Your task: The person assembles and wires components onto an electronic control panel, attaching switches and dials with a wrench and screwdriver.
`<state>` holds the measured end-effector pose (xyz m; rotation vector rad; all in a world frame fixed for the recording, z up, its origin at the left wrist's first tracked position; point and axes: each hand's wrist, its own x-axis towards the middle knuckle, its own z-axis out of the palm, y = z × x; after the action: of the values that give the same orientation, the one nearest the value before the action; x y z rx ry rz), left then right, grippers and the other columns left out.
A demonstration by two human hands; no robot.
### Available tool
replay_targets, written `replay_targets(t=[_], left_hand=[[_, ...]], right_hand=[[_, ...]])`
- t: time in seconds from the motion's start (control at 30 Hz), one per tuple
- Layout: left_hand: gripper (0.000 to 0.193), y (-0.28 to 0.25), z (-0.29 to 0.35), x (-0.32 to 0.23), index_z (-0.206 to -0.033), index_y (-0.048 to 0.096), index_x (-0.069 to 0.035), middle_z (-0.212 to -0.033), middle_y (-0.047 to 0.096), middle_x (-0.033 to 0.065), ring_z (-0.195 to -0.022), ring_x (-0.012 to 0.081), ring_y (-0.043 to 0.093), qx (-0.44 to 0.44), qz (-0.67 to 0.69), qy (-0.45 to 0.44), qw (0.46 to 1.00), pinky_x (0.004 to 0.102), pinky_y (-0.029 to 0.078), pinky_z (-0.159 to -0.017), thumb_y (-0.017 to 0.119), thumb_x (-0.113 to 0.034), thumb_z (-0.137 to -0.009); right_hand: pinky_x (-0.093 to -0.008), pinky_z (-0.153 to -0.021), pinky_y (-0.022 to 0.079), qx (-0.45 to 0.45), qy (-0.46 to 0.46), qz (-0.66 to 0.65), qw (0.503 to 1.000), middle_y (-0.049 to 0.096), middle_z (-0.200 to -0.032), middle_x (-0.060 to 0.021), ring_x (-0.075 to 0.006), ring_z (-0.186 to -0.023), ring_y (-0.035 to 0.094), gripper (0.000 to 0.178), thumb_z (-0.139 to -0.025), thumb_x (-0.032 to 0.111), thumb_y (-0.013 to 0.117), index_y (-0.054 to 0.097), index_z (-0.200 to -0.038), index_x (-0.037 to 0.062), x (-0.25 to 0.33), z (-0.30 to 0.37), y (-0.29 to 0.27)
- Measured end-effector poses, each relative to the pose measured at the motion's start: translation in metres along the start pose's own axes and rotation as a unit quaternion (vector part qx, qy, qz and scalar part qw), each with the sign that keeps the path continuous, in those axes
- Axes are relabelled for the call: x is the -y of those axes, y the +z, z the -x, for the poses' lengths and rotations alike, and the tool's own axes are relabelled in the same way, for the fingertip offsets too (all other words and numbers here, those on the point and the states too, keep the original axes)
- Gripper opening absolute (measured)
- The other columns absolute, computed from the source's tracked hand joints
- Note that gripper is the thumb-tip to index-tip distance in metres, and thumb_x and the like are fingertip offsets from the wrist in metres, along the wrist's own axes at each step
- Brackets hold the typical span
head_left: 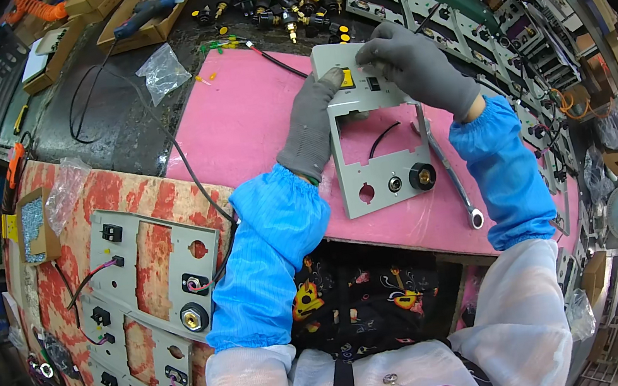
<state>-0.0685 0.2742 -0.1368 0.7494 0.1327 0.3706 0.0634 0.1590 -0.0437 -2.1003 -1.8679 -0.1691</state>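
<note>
A light grey metal panel point(379, 170) with a large rectangular cutout is held tilted above the pink work surface point(239, 136). My left hand point(311, 118), in a grey glove, grips its left edge, the thumb beside a yellow label point(347, 78). At the panel's upper right, my right hand point(417, 65), gloved alike, has its fingers bent together against the face; whatever they pinch is hidden. A black switch point(373, 84) sits just below those fingers. Along the lower strip are a round hole, a small metal socket point(394, 183) and a black round connector point(422, 176).
A wrench point(455, 177) lies right of the panel. Several similar panels point(155, 268) with wires rest on the worn red board at left; more line the right. Black-and-brass connectors point(288, 4) are heaped at the back, near a blue power tool point(149, 12) in a cardboard box.
</note>
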Motion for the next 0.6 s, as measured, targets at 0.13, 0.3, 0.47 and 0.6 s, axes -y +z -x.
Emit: replay_targets(t=[0.13, 0.3, 0.47, 0.6], left_hand=[[0.038, 0.003, 0.002, -0.001, -0.125, 0.046, 0.000, -0.099, 0.061, 0.0123, -0.075, 0.0178, 0.065, 0.005, 0.005, 0.002, 1.000, 0.0273, 0.057, -0.060, 0.047, -0.026, -0.099], [0.038, -0.001, 0.002, -0.001, -0.125, 0.045, 0.000, -0.101, 0.060, 0.0126, -0.080, 0.0188, 0.065, 0.007, -0.024, 0.003, 1.000, 0.0279, 0.058, -0.061, 0.046, -0.027, -0.099], [0.039, 0.000, 0.004, -0.002, -0.123, 0.048, 0.001, -0.105, 0.061, 0.0137, -0.084, 0.0196, 0.065, 0.017, -0.034, 0.009, 0.999, 0.0294, 0.058, -0.065, 0.047, -0.029, -0.098], [0.040, 0.002, 0.004, -0.003, -0.124, 0.047, 0.001, -0.108, 0.060, 0.0145, -0.088, 0.0206, 0.064, 0.015, -0.025, 0.011, 1.000, 0.0301, 0.058, -0.067, 0.047, -0.029, -0.098]], right_hand=[[-0.0358, -0.071, 0.053, -0.055, -0.027, -0.005, 0.998, 0.058, -0.091, -0.0098, -0.0275, -0.082, 0.062, 0.033, -0.082, -0.002, 0.059, 0.058, -0.113, 0.0094, 0.004, -0.005, 0.010], [-0.0394, -0.076, 0.052, 0.065, 0.034, -0.046, 0.996, 0.061, -0.094, -0.0115, -0.0294, -0.088, 0.062, 0.040, -0.081, 0.000, 0.058, 0.053, -0.119, 0.0118, 0.016, -0.015, -0.005], [-0.0370, -0.072, 0.053, 0.128, 0.003, 0.040, 0.991, 0.060, -0.091, -0.0102, -0.0279, -0.083, 0.062, 0.045, -0.080, -0.003, 0.058, 0.050, -0.122, 0.0103, 0.011, -0.023, -0.004], [-0.0392, -0.074, 0.053, 0.137, -0.071, 0.099, 0.983, 0.061, -0.093, -0.0122, -0.0307, -0.087, 0.063, 0.040, -0.080, -0.001, 0.057, 0.052, -0.118, 0.0111, 0.013, -0.030, -0.006]])
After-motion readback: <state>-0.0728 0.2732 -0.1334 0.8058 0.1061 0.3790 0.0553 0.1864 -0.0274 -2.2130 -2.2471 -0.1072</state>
